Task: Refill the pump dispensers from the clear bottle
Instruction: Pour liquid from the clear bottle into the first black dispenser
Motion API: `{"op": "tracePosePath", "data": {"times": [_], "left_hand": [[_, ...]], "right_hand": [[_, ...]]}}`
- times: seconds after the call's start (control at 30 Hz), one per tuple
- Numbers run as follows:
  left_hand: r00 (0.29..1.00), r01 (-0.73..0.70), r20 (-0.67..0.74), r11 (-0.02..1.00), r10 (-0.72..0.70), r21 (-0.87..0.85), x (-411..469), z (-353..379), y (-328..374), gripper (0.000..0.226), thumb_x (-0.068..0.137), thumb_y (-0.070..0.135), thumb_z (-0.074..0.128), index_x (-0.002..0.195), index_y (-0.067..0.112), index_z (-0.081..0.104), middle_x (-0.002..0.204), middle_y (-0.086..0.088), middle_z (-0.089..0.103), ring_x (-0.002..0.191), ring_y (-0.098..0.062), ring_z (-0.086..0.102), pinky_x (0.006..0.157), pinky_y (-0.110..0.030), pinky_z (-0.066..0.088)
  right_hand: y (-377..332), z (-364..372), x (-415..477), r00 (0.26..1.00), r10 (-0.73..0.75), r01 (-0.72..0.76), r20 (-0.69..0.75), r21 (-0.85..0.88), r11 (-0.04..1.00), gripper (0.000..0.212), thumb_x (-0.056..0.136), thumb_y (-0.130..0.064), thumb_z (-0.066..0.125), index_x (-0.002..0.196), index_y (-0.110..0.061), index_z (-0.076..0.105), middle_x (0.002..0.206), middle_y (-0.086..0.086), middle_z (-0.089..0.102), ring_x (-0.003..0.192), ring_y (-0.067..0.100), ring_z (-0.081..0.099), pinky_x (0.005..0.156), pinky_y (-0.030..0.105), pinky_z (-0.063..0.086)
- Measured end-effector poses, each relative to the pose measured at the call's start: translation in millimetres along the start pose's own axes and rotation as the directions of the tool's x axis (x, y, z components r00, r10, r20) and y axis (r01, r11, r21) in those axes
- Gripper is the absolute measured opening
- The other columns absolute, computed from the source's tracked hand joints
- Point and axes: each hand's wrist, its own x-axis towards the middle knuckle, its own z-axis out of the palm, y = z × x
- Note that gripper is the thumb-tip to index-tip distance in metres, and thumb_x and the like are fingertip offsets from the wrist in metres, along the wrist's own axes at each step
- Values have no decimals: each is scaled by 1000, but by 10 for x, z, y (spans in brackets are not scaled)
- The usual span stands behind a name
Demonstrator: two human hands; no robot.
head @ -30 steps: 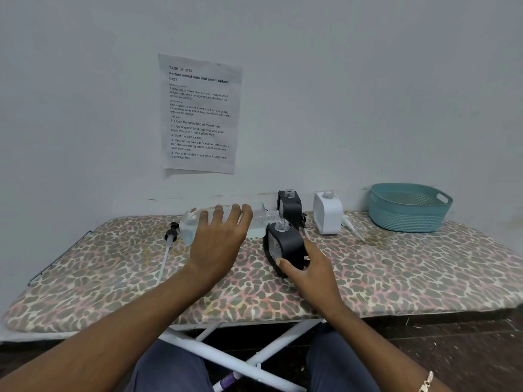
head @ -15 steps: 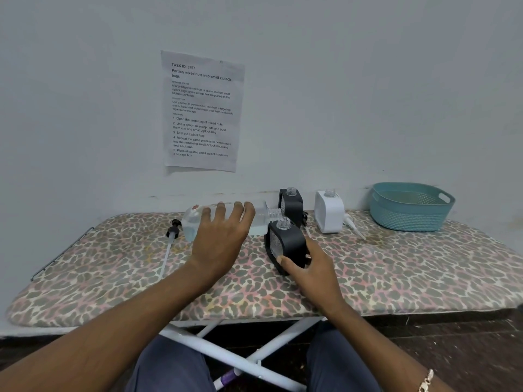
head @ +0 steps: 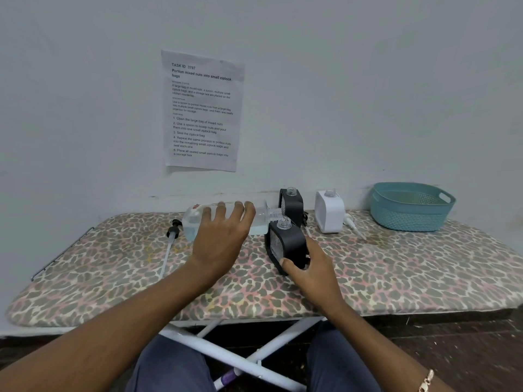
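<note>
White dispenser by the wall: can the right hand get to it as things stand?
Probably not right away: the right hand grips the near black dispenser. Once freed, the way to the white dispenser looks open, with only board between.

We see a printed sheet (head: 202, 111) taped to the pale wall (head: 368, 80), upper centre. A teal perforated basket (head: 410, 210) sits at the right rear of the leopard-print surface (head: 410, 273). White crossed legs (head: 226, 352) show underneath, over dark floor (head: 452, 349).
</note>
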Motion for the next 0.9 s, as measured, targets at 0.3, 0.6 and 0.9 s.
{"op": "tracePosePath", "data": {"times": [0.3, 0.6, 0.9], "left_hand": [[1000, 1, -1, 1000, -1, -5, -2, -9, -1, 70, 72, -13, 77, 136, 3, 52, 125, -18, 67, 109, -48, 67, 86, -60, 56], [1000, -1, 3, 1000, 1, -10, 4, -5, 0, 68, 73, -14, 75, 135, 3, 53, 125, -17, 67, 109, -48, 67, 86, -61, 56], [1000, -3, 6, 1000, 3, -12, -1, -15, 3, 67, 74, -14, 73, 136, 3, 53, 125, -18, 67, 110, -49, 67, 87, -62, 56]], "right_hand": [[-2, -2, -1, 1000, -1, 1, -3, 11, 1000, 44, 86, -32, 77, 127, -38, 62, 119, -15, 68, 110, 2, 63, 92, 29, 52], [-24, -9, -1, 1000, 0, 0, -7, 12, 1000, 42, 87, -26, 79, 125, -35, 64, 115, -15, 68, 104, -6, 61, 83, 16, 46], [-22, -8, 2, 1000, 5, -5, -3, 13, 1000, 42, 87, -26, 79, 126, -33, 64, 115, -16, 68, 104, -7, 61, 81, 10, 45]]}}
